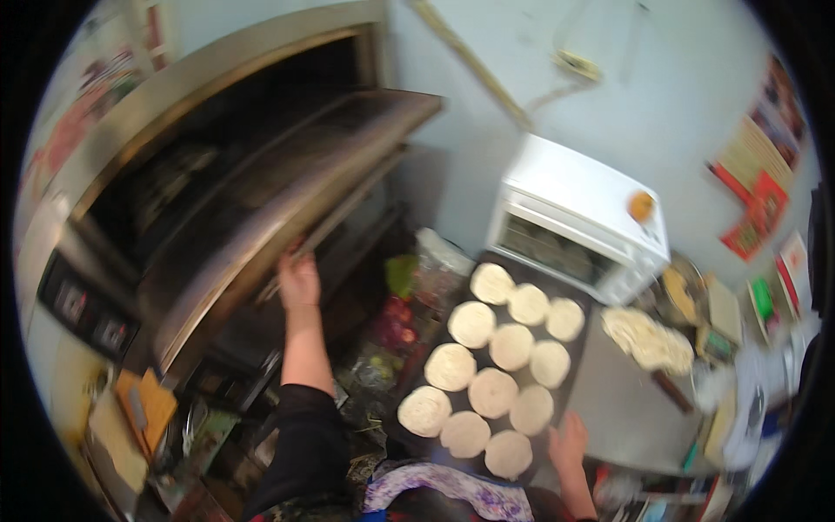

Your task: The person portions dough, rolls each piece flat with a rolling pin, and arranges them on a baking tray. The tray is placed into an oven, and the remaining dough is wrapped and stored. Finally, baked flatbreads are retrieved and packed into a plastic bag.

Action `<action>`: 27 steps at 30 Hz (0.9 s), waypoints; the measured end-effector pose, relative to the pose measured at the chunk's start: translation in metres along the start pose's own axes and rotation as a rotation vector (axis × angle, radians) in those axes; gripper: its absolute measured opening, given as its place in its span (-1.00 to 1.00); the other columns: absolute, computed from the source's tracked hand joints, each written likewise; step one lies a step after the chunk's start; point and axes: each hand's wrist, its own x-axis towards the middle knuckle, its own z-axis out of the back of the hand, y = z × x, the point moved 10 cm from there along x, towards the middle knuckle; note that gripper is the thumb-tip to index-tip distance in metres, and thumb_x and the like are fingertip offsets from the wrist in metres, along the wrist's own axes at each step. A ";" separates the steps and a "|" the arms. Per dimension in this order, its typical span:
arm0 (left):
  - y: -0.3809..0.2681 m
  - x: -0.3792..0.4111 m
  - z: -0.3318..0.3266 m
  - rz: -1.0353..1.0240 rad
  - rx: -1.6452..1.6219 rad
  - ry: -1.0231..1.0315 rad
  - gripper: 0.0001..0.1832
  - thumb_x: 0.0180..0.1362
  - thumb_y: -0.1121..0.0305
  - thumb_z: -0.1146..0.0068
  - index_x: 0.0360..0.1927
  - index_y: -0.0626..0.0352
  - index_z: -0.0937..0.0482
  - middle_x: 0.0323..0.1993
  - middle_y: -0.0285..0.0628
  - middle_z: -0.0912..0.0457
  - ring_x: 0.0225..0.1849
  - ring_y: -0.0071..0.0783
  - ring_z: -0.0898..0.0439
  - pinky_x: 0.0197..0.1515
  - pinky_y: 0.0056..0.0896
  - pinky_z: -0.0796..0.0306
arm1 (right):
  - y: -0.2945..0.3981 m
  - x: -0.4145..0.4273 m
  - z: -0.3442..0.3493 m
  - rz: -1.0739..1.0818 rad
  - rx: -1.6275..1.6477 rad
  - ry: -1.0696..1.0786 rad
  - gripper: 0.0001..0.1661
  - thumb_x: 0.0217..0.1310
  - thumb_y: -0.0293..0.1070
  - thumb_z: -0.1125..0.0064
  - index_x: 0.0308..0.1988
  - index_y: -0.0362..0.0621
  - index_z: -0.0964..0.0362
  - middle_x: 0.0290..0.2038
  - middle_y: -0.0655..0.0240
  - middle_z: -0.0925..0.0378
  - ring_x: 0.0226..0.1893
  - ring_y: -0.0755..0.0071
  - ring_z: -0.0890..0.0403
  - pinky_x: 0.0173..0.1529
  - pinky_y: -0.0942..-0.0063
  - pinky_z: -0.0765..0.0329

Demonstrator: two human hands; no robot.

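Note:
My left hand [299, 277] grips the handle bar on the lowered door [293, 196] of a deck oven, whose dark chamber shows behind it. Several flat round dough pieces [494, 393] lie in rows on a dark baking tray [567, 274] before me. At the tray's right edge rests my right hand [569, 440], its fingers partly hidden; whether it grips the tray is unclear. A larger slab of dough [646, 340] sits on the metal worktop [626, 411], beside a brown-handled tool [672, 391].
A white toaster oven [580, 202] stands beyond the tray. Plastic bags of produce [398, 320] lie between the tray and the deck oven. An orange cutting board [147, 408] with a knife is at lower left. A metal bowl [682, 287] stands at the right.

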 end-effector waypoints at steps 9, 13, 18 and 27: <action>0.151 -0.301 0.048 0.846 1.979 0.815 -0.04 0.13 -0.47 0.16 0.14 0.32 -0.52 0.06 0.37 -0.52 0.20 0.13 -0.47 0.24 -0.03 -0.33 | -0.068 -0.006 -0.079 -0.262 0.106 0.104 -0.49 0.21 -0.17 -0.20 -0.12 -0.45 -0.34 -0.20 -0.18 -0.46 -0.14 -0.22 -0.51 -0.01 0.02 -0.41; 0.144 -0.306 0.034 0.876 2.073 0.673 -0.33 0.17 -0.20 -0.01 -0.03 0.28 -0.63 -0.02 0.10 -0.63 0.04 0.10 -0.58 0.11 0.00 -0.43 | -0.075 -0.008 -0.090 -0.370 0.230 0.051 -0.48 0.24 -0.19 -0.15 -0.04 -0.45 -0.29 -0.12 -0.28 -0.46 -0.06 -0.39 -0.48 0.03 0.00 -0.42; 0.121 -0.304 0.005 0.692 2.027 0.728 -0.52 0.15 0.02 -0.09 -0.12 0.27 -0.64 -0.12 0.13 -0.65 -0.03 0.12 -0.60 0.03 0.01 -0.46 | -0.077 -0.016 -0.079 -0.408 0.263 -0.118 -0.62 0.24 -0.24 -0.16 -0.16 -0.37 -0.35 -0.25 -0.15 -0.51 -0.19 -0.31 -0.53 -0.08 0.02 -0.45; -0.072 -0.295 -0.085 0.419 2.052 0.650 -0.66 0.06 0.16 -0.21 -0.45 0.31 -0.57 -0.38 0.19 -0.62 -0.25 0.18 -0.60 -0.15 0.06 -0.47 | 0.044 -0.068 -0.062 -0.232 0.550 -0.228 -0.72 0.23 -0.31 -0.16 -0.35 -0.33 -0.33 -0.51 0.08 -0.39 -0.50 0.02 -0.39 -0.33 0.14 -0.36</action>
